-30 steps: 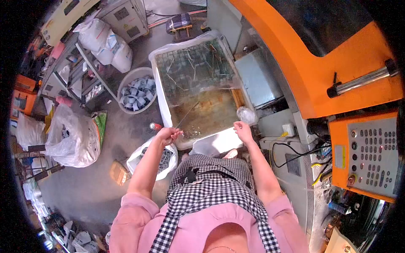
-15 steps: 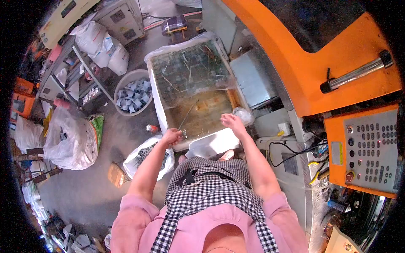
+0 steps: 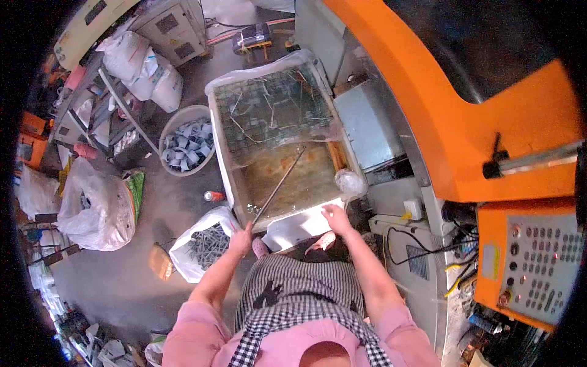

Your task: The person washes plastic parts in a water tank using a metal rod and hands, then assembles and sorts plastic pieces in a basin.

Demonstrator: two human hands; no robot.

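My left hand (image 3: 241, 240) is closed around the near end of a long thin stick (image 3: 280, 185). The stick slants up and right over a large water-filled tub (image 3: 221, 131), its far tip near the middle of the murky water. My right hand (image 3: 337, 221) is at the right end of a white panel (image 3: 296, 232) on the tub's near side. Its fingers are loosely bent and apart, with nothing visible in them. Dark mesh (image 3: 269, 107) with pale thin strips on it covers the tub's far half. A clear plastic bundle (image 3: 350, 182) rests at the right corner.
Left of the tub stand a bucket of grey plastic pieces (image 3: 188, 144), a red can (image 3: 214, 196) and a white bag of thin grey sticks (image 3: 211, 244). An orange machine (image 3: 422, 92) with a control panel (image 3: 538, 263) rises on the right. Cables (image 3: 422, 251) hang below it.
The stick now reaches farther over the water, more plainly in view. My left hand has moved down and left toward my body; my right hand has come down to the white panel.
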